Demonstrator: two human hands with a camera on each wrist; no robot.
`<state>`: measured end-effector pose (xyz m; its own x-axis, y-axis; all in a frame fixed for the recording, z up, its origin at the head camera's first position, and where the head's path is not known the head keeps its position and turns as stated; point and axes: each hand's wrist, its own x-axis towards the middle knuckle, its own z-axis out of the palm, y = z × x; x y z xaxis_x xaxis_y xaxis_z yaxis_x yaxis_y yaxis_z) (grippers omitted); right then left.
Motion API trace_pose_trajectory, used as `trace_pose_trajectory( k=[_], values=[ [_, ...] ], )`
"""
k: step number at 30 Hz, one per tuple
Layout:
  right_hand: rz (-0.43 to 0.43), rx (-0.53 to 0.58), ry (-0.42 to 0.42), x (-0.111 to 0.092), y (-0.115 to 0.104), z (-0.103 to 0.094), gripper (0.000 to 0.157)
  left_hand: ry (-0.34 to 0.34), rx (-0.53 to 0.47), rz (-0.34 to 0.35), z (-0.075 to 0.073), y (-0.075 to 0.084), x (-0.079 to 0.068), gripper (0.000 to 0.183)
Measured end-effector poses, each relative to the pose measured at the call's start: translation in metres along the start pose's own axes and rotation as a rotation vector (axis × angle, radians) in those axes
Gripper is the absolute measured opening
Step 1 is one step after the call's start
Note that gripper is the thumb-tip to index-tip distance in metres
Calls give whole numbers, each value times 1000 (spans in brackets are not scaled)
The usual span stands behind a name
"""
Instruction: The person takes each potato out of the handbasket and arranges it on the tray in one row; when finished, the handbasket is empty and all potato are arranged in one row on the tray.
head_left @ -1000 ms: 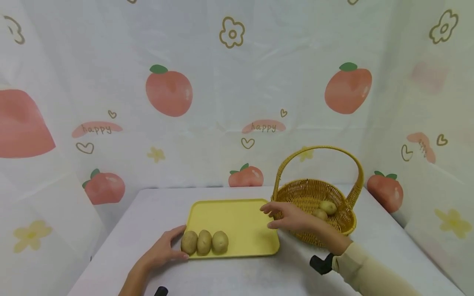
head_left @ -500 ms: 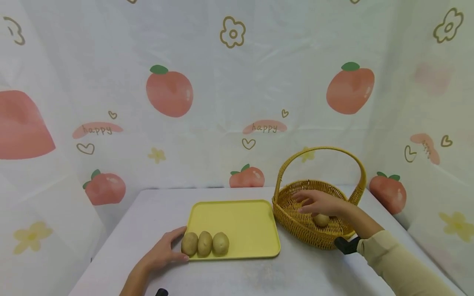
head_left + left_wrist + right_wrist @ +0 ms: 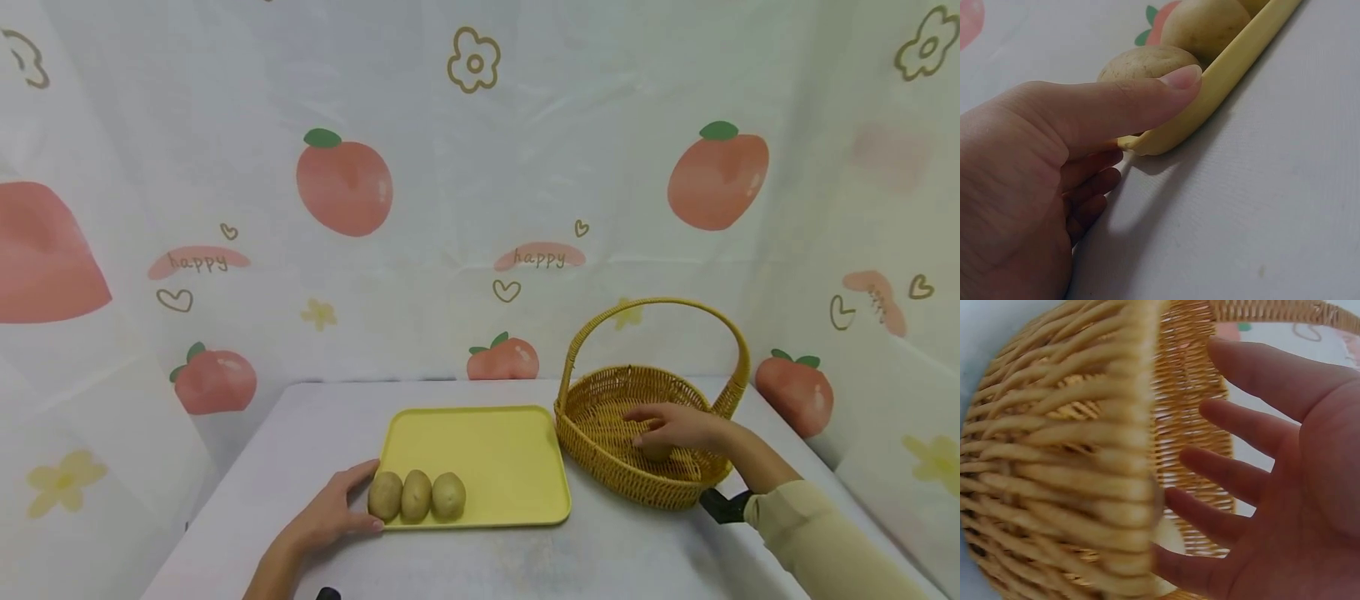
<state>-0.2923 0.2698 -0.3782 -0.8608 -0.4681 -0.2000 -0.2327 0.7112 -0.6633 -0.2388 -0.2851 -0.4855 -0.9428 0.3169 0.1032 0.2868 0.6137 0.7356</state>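
Left hand [image 3: 326, 508], fingers relaxed, rests against the near-left corner of the yellow tray [image 3: 502, 454]. Three potatoes [image 3: 416, 496] line its near edge from that corner. Right hand [image 3: 678, 427], fingers spread, gripping nothing, reaches into the wicker basket [image 3: 626, 477] over another potato [image 3: 658, 454]; contact cannot be told. Advisable: centre the palm, close evenly, clear the rim.

Three potatoes [image 3: 416, 497] on tray [image 3: 506, 467], left hand [image 3: 327, 510] at edge, right hand [image 3: 684, 428] over basket [image 3: 626, 475]
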Motion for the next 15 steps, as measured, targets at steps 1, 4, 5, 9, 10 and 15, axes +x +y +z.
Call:
trace_pose_trajectory(
  k=[1, 4, 5, 9, 10, 15],
  values=[
    [3, 9, -3, 0, 2, 1, 55, 0, 3, 0, 0, 0, 0, 96],
    [-11, 4, -21, 2, 10, 2, 52, 1, 5, -2, 0, -1, 0, 96],
    [-18, -6, -24, 2, 13, 3, 51, 1, 4, 2, 0, -1, 1, 96],
    [-90, -116, -55, 7, 24, 7, 46, 3, 1, 29, 1, -3, 2, 95],
    [-105, -143, -55, 8, 26, 8, 44, 4, 2, 35, 2, -3, 2, 95],
    [-88, -183, -54, 8, 25, 11, 26, 4, 2, 19, 1, -3, 2, 96]
  ],
)
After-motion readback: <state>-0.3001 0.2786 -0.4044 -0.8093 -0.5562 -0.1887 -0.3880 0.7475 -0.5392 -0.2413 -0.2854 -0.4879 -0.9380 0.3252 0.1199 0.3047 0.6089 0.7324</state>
